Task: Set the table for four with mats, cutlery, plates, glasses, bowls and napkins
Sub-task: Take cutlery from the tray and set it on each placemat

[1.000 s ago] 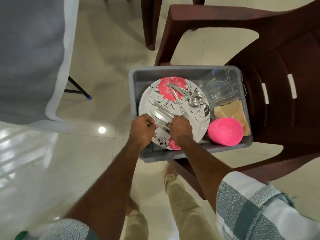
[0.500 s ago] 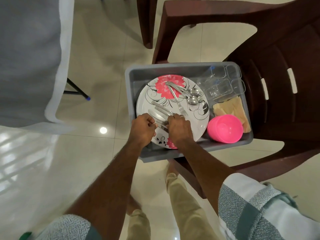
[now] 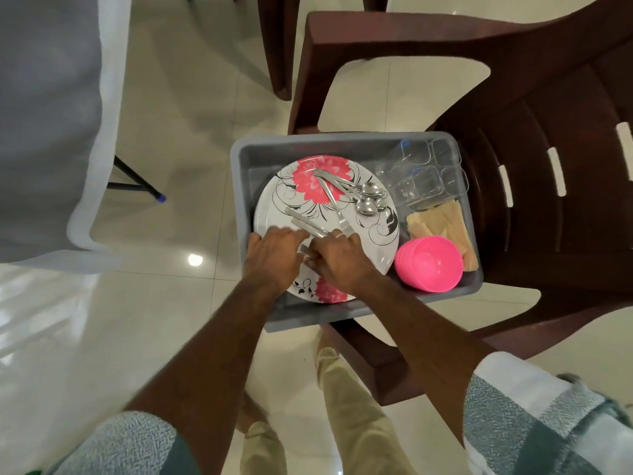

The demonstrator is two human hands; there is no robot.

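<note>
A: On the brown plastic chair (image 3: 513,207), a grey tub (image 3: 308,145) is holding a round floral plate (image 3: 281,207), shiny steel cutlery (image 3: 346,193), clear glasses (image 3: 421,176) and pink bowls (image 3: 428,264).

B: Both hands are hovering knuckles-up over the plate's near edge. Left hand (image 3: 274,258) and right hand (image 3: 339,262) are curling around knife handles (image 3: 305,222) poking out between them.

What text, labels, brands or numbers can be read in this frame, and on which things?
None readable. The white round plate with pink flowers bears only flower and swirl patterns; the grey plastic tub, stacked pink plastic bowls and clear square glasses show no lettering.
</note>
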